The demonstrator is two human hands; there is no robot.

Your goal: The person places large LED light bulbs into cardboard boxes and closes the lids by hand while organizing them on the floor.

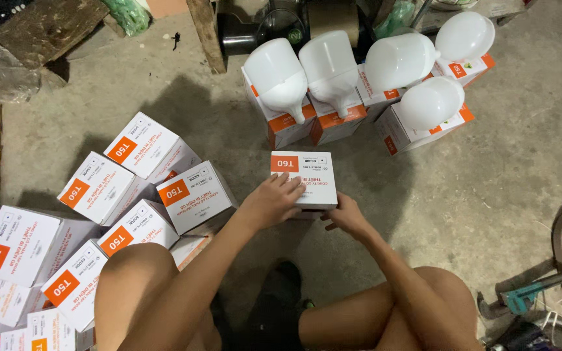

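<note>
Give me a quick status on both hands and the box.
Left hand flat on the white and orange box. Right hand at its near edge. Box closed, on the concrete floor. Big white bulbs stand beyond; nothing between.

Beyond the grips: five large white plastic bulbs [330, 68] resting on opened white-and-orange cartons [333, 122]. Left: heap of closed white-and-orange boxes [121, 195]. Far right: blue-handled metal pipe wrench [531, 291] on grey concrete floor [521, 169].

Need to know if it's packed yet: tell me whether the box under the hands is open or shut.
Shut. The box shows a flat, unbroken top with no flaps raised; the left hand lies on it and the right hand is at its near edge.
</note>
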